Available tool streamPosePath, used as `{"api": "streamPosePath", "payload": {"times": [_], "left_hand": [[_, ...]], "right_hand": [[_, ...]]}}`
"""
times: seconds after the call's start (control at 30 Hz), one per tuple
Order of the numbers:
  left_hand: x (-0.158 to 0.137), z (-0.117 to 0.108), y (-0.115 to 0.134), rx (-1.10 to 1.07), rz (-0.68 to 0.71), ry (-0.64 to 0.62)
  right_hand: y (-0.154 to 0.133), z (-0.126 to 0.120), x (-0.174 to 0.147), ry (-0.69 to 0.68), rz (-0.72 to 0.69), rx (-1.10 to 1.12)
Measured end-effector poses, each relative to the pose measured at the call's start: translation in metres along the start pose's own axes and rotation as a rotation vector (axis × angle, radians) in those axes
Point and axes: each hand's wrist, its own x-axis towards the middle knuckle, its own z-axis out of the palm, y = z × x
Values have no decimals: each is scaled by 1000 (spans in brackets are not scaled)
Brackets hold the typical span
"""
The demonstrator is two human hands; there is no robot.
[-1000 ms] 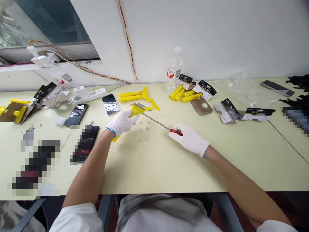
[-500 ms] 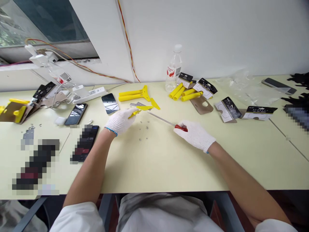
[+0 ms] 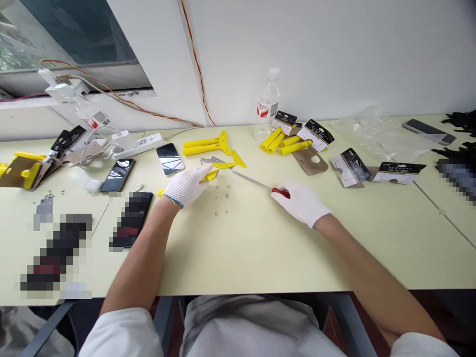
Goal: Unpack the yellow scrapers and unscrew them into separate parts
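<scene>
My left hand (image 3: 188, 186), in a white knit glove, is closed around a yellow plastic scraper (image 3: 209, 176); its far end shows past the fingers and a bit of handle sticks out by the wrist. My right hand (image 3: 299, 201), gloved too, grips a screwdriver (image 3: 256, 182) by its red handle, the tip pointing left and clear of the scraper. Just beyond the left fingers lie yellow scraper head pieces (image 3: 239, 159) and grey metal blades (image 3: 215, 160). Several small screws (image 3: 226, 195) are scattered between the hands. Two yellow handles (image 3: 201, 146) with a head lie farther back.
A water bottle (image 3: 264, 111) stands by the wall, beside yellow tubes (image 3: 274, 140) and black-and-white packaging cards (image 3: 351, 168). Clear plastic wrap (image 3: 386, 136) lies back right. Phones (image 3: 170, 159), a power strip (image 3: 143, 144) and cables occupy the left, with more blades (image 3: 45, 206) and packaging.
The scraper in my left hand has turned and lowered slightly, so its handle end now shows by the wrist. My right hand and the screwdriver have shifted slightly right.
</scene>
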Motion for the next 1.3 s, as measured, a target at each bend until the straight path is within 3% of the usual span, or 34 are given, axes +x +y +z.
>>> {"api": "streamPosePath", "payload": {"times": [0.13,0.3,0.4,0.53,0.7,0.9,1.3], "left_hand": [[-2,-12,7,-172,-57,-1],[-6,-27,18,-325,-277,-70],[-7,-29,21,-396,-294,-84],[-8,-32,27,-484,-290,-138],[-12,-38,36,-623,-332,-174],[-13,-42,38,-643,-326,-184],[-9,-28,33,-614,-370,-179]], "right_hand": [[10,2,9,91,4,-91],[2,1,8,231,-71,-300],[-31,2,9,327,-177,-309],[-91,17,28,315,-430,-122],[-133,39,58,256,-419,-1],[-138,51,70,216,-386,24],[-135,56,71,323,-466,-79]]}}
